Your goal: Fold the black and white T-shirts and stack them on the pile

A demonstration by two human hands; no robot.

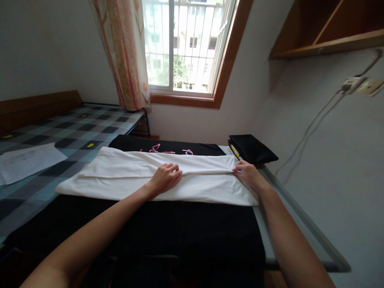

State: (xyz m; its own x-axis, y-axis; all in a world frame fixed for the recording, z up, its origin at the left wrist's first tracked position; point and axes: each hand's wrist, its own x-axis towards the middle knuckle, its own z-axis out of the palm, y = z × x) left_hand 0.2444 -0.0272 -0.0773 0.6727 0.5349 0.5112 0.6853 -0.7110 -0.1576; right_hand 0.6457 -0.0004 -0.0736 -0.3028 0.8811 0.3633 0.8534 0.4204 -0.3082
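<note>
A: Where does the white cloth lie?

B: Long and flat, just below the centre of the view, stretching from 9 to 3 o'clock. Black cloth shows along its 6 o'clock side and, pink-lettered, at 12; a black case sits near its 2 o'clock corner.

A: And the hands?

B: The right hand works at the cloth's 3 o'clock end, thumb and finger pinching an edge. The left hand lies at mid-length, fingers bent and close together — whether they grip any fabric, I cannot tell.

A: What does the step call for?

B: By the look of it, a straight lengthwise edge. The right pinch does best kept light and drawn toward 3 o'clock, so the line between the hands lies taut without dragging the layer beneath.

A: The weak spot?

B: Creases gather near the right hand — best stroked out with a flat palm. The 9 o'clock end, touched by neither hand, could skew if the pull is uneven.
</note>
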